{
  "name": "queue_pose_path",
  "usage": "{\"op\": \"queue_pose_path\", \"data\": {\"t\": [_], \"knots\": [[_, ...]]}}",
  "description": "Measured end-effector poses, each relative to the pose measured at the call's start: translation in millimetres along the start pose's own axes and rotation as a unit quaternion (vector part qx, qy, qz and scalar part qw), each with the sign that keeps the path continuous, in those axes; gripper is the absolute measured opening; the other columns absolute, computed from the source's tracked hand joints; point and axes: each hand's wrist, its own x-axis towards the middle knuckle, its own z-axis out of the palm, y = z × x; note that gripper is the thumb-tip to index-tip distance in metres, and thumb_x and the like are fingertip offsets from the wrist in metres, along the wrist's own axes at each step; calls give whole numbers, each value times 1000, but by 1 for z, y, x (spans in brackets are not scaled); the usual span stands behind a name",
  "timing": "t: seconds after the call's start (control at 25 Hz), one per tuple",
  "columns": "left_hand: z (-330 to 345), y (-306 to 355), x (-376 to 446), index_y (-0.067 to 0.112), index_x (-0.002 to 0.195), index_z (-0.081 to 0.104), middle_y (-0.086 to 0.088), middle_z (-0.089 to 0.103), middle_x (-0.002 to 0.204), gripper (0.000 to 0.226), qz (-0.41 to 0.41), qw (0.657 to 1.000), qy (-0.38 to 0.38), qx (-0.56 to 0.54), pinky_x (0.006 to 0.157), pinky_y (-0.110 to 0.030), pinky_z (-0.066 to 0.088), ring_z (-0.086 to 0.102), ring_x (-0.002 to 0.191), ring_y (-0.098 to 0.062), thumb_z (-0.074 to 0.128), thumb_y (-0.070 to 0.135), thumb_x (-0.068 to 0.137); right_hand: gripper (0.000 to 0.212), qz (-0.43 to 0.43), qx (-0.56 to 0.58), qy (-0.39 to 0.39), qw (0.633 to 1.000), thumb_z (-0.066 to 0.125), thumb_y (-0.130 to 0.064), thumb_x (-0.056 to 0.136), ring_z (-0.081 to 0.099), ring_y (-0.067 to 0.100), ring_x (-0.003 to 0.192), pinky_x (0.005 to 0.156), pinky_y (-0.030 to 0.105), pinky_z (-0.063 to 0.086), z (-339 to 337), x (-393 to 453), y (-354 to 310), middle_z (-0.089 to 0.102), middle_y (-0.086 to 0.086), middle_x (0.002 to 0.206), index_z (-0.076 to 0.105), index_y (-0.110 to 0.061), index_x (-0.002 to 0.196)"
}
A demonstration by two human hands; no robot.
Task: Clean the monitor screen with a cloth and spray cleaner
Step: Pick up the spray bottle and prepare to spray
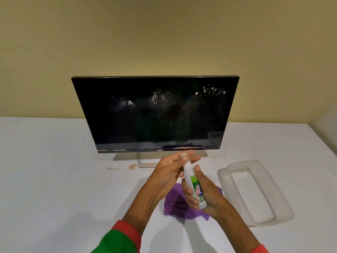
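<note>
A black monitor [155,114] stands on the white table, its dark screen speckled with pale spots and droplets near the top. My right hand [206,190] grips the body of a small white spray bottle [191,177] with a green label, held tilted in front of the monitor's base. My left hand [171,167] has its fingers at the bottle's top, around the cap or nozzle. Under both hands a purple cloth [175,203] lies flat on the table, partly hidden by them.
A clear plastic tray [255,192] sits to the right of the cloth. Small tan crumbs [132,166] lie on the white table [54,179] left of the monitor stand [145,162]. A yellow wall is behind.
</note>
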Motion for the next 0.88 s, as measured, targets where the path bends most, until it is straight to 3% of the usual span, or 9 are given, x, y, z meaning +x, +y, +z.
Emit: {"op": "queue_pose_path", "data": {"t": [0.12, 0.2, 0.4, 0.52, 0.56, 0.6, 0.72, 0.76, 0.88], "knots": [[-7, -6, -8, 16, 101, 67, -3, 74, 98, 26, -4, 995, 94, 25, 73, -23, 49, 63, 95, -23, 57, 31, 83, 47, -15, -79, 39, 996, 45, -57, 88, 46, 14, 39, 42, 20, 41, 7, 5, 8, 54, 7, 59, 62, -13, 89], [-13, -15, -11, 12, 99, 69, -5, 73, 98, 23, -18, 987, 156, 44, 71, -17, 50, 64, 98, -23, 56, 27, 87, 52, -58, -244, 115, 961, 46, -61, 85, 47, 14, 41, 44, 26, 42, 14, 9, 18, 56, 6, 61, 60, -12, 97], [-15, -36, -8, 10, 78, 70, -11, 71, 92, 6, -113, 943, 298, -95, 76, -29, 52, 64, 98, -29, 66, 13, 82, 51, -82, -659, 273, 696, 30, -61, 92, 53, 15, 65, 56, 26, 36, 28, 19, 44, 60, -3, 82, 48, -19, 113], [-43, -27, -13, 4, 99, 67, -12, 66, 105, 20, -124, 902, 405, -85, 79, -32, 49, 59, 98, -25, 67, 14, 81, 47, -38, -764, 287, 577, 31, -58, 94, 64, 27, 72, 55, 30, 35, 25, 14, 56, 67, 3, 89, 47, -16, 107], [-68, -18, -16, 5, 108, 62, -11, 63, 113, 28, -103, 893, 433, -66, 84, -32, 48, 57, 100, -22, 64, 18, 84, 47, -35, -761, 291, 579, 33, -59, 94, 65, 27, 70, 54, 30, 35, 23, 6, 61, 67, 3, 87, 48, -16, 104], [-93, -7, -20, 8, 113, 58, -8, 64, 116, 30, -76, 891, 443, -63, 91, -31, 45, 56, 101, -19, 61, 19, 86, 48, -41, -723, 297, 622, 34, -61, 92, 63, 24, 65, 52, 30, 36, 20, -3, 64, 67, 2, 81, 49, -17, 100], [-110, 6, -29, -1, 114, 56, -5, 74, 88, 28, -34, 930, 356, -85, 99, -30, 42, 67, 82, -10, 55, 8, 87, 51, -66, -355, 253, 897, 44, -65, 79, 51, 15, 48, 45, 29, 41, 8, -19, 51, 58, 1, 61, 55, -16, 86], [-95, 2, -30, -2, 112, 58, -9, 73, 92, 28, -38, 941, 333, -53, 96, -31, 43, 68, 84, -12, 58, 7, 85, 50, -61, -231, 223, 945, 47, -62, 79, 51, 15, 47, 44, 27, 42, 5, -22, 47, 57, 3, 59, 59, -13, 85], [-54, -15, -29, 12, 98, 68, -6, 70, 102, 21, -34, 961, 260, 86, 90, -33, 46, 65, 95, -13, 69, 18, 78, 48, -36, -34, 106, 993, 46, -55, 88, 46, 15, 41, 41, 22, 40, 8, -25, 32, 54, 7, 61, 66, -12, 92]]}}
